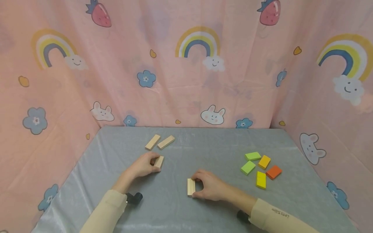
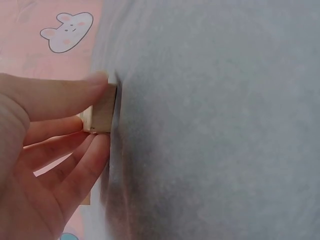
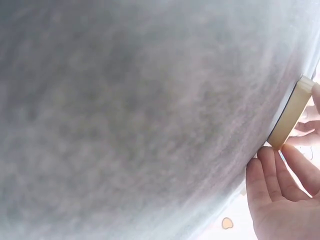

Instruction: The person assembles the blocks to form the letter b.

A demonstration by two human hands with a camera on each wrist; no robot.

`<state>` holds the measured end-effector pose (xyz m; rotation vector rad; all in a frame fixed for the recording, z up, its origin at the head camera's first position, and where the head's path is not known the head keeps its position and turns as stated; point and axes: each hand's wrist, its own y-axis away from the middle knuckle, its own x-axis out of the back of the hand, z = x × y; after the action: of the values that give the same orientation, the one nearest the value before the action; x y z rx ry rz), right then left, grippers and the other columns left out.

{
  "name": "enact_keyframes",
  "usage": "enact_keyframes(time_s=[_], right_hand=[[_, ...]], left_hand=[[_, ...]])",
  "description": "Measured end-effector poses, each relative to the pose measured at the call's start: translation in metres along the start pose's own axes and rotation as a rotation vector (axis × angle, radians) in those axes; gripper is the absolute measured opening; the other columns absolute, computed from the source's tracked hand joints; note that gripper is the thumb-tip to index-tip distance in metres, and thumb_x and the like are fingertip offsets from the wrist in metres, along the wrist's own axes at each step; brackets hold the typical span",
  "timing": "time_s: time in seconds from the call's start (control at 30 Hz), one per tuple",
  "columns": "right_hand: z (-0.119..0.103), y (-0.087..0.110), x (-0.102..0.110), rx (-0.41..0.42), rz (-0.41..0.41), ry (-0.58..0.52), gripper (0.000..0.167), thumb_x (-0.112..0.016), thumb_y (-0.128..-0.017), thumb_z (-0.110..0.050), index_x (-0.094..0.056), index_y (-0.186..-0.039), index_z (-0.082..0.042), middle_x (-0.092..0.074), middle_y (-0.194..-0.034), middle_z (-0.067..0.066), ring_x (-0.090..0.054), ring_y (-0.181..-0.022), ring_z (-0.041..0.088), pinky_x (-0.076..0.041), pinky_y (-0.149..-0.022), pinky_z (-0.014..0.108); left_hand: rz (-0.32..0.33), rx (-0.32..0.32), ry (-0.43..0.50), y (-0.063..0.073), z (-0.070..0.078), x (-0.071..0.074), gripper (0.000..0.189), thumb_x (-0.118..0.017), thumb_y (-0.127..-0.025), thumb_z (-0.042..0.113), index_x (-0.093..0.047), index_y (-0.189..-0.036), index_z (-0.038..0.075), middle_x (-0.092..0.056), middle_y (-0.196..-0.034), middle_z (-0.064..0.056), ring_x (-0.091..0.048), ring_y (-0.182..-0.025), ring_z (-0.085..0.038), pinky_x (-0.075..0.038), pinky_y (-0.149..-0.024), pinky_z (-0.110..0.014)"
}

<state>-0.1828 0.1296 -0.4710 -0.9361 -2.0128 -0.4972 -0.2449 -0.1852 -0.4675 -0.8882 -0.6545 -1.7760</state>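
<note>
My left hand (image 1: 142, 165) pinches a plain wooden block (image 1: 159, 161) between thumb and fingers, left of the table's middle. In the left wrist view the thumb lies on one end of that block (image 2: 103, 111) and fingertips are at the other, with the block right at the grey cloth. Nearer the front, my right hand (image 1: 212, 186) holds a second plain wooden block (image 1: 190, 187) by its two ends, thumb at the near end. This block (image 3: 291, 114) lies along the cloth in the right wrist view, fingertips at its lower end.
Two more plain wooden blocks, one left (image 1: 152, 142) and one right (image 1: 166, 142), lie beyond my left hand. On the right are two green blocks (image 1: 248, 168), an orange-yellow block (image 1: 264, 162), a yellow block (image 1: 261, 180) and a red-orange block (image 1: 274, 172). A pink curtain (image 1: 180, 97) surrounds the grey-covered table (image 1: 221, 145).
</note>
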Motion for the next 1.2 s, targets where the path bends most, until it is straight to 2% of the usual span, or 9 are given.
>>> enact_keyframes(time_s=[0.17, 0.43, 0.73, 0.93, 1.2], right_hand=[[0.0, 0.001, 0.002, -0.021, 0.004, -0.004, 0.049, -0.087, -0.08, -0.031, -0.069, -0.118, -0.005, -0.061, -0.109, -0.006, -0.059, -0.1, 0.015, -0.052, -0.089, 0.036], [-0.001, 0.001, 0.002, -0.023, 0.003, 0.021, 0.048, -0.087, -0.081, -0.031, -0.07, -0.118, -0.006, -0.061, -0.106, -0.006, -0.058, -0.097, 0.012, -0.052, -0.087, 0.035], [0.0, 0.002, 0.002, -0.016, 0.003, 0.028, 0.047, -0.087, -0.082, -0.031, -0.07, -0.117, -0.006, -0.062, -0.107, -0.005, -0.059, -0.098, 0.012, -0.052, -0.088, 0.035], [0.0, 0.003, 0.002, -0.005, 0.013, 0.026, 0.046, -0.087, -0.081, -0.029, -0.07, -0.117, -0.005, -0.062, -0.108, -0.005, -0.06, -0.098, 0.013, -0.052, -0.088, 0.035], [0.001, 0.003, 0.002, 0.001, 0.012, 0.029, 0.045, -0.087, -0.081, -0.029, -0.071, -0.116, -0.005, -0.063, -0.107, -0.003, -0.06, -0.098, 0.013, -0.053, -0.088, 0.035]], left_hand=[[0.004, 0.019, 0.005, -0.003, 0.0, 0.0, 0.056, -0.088, -0.08, 0.017, -0.066, -0.129, 0.0, -0.061, -0.096, -0.002, -0.054, -0.085, -0.018, -0.047, -0.074, -0.035], [0.02, 0.003, -0.008, -0.009, 0.0, -0.004, 0.054, -0.089, -0.079, 0.022, -0.068, -0.124, -0.001, -0.056, -0.09, -0.002, -0.051, -0.076, -0.016, -0.044, -0.065, -0.032], [0.018, -0.004, -0.024, -0.014, 0.009, -0.011, 0.057, -0.089, -0.08, 0.027, -0.067, -0.125, -0.002, -0.058, -0.096, -0.003, -0.052, -0.075, -0.015, -0.045, -0.064, -0.031], [0.013, -0.042, -0.029, -0.016, 0.017, -0.017, 0.058, -0.089, -0.08, 0.027, -0.068, -0.123, -0.004, -0.057, -0.093, -0.001, -0.05, -0.079, -0.014, -0.046, -0.067, -0.031], [0.002, -0.091, -0.005, -0.018, 0.031, -0.025, 0.058, -0.088, -0.08, 0.028, -0.067, -0.124, -0.004, -0.058, -0.093, -0.002, -0.053, -0.075, -0.012, -0.047, -0.063, -0.029]])
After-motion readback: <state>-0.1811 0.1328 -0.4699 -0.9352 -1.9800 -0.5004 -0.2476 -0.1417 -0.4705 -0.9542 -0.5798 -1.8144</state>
